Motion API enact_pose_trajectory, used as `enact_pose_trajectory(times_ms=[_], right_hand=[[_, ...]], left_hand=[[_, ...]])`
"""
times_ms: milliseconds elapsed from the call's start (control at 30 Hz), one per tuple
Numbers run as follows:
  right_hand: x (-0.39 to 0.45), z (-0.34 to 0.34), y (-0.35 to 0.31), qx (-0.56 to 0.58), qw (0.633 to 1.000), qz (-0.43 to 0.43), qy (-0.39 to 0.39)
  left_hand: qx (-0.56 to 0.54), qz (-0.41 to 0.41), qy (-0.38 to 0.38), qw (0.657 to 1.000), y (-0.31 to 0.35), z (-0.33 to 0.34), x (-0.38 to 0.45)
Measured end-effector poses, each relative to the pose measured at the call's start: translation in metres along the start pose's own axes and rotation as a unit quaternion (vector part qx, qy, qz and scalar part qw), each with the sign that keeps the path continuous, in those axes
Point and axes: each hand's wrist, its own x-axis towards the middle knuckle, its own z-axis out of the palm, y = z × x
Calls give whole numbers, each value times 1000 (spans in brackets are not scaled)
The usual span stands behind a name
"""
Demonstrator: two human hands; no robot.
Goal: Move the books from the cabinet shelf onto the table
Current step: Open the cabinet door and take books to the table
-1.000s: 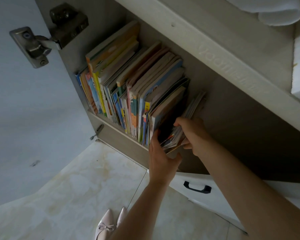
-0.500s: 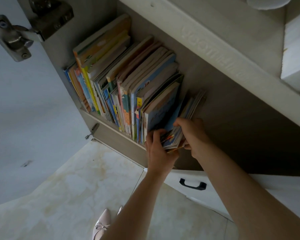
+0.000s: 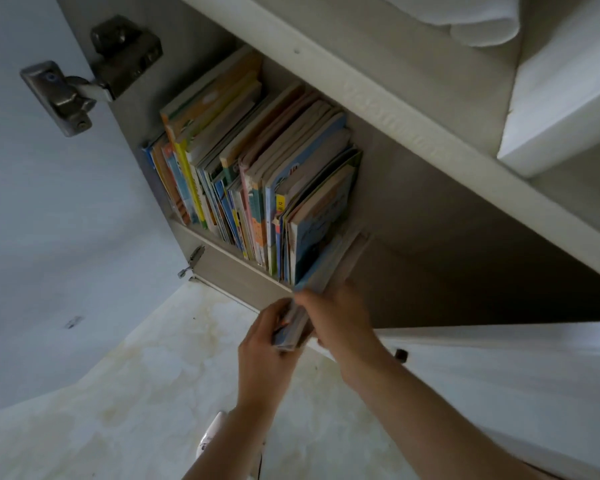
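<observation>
A tight row of thin colourful books (image 3: 257, 174) stands upright at the left end of the cabinet shelf (image 3: 229, 261). A small bundle of thin books (image 3: 329, 268) sticks halfway out over the shelf's front edge at the right end of the row. My left hand (image 3: 267, 344) grips the bundle's near end from the left. My right hand (image 3: 336, 317) grips it from the right, fingers curled over its top edge. The shelf to the right of the bundle is dark and bare.
The open cabinet door (image 3: 49, 237) with its metal hinge (image 3: 84, 84) stands at the left. A white drawer front (image 3: 499, 368) lies below the shelf at the right. Pale marble floor (image 3: 118, 393) lies beneath, with a pale shoe (image 3: 212, 434) by my left arm. A white block (image 3: 561, 109) sits on the shelf above.
Both hands have pulled the bundle of thin books outward and down, from inside the shelf to partly past its front edge. The left hand now wraps the bundle.
</observation>
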Motion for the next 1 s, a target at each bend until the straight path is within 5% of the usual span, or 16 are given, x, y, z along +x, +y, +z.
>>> enact_pose_trajectory(times_ms=[133,333,467,600,1000], right_hand=[[-7,-9,5,14,997,5,-78],[67,-41,19,-106,992,-69,25],[96,-40,22,-155,970,-161,-90],[96,-41,18,-297,930,-145,-161],[64,-31,26,-217,950,-193,-114]], left_hand=[[-18,-40,-2,999,-14,-27,3],[-46,-82,-17,995,-48,-41,7],[-58,-68,-20,996,-56,-44,0],[-81,-83,-17,993,-62,-45,-1],[-125,-160,-65,977,-56,-79,7]])
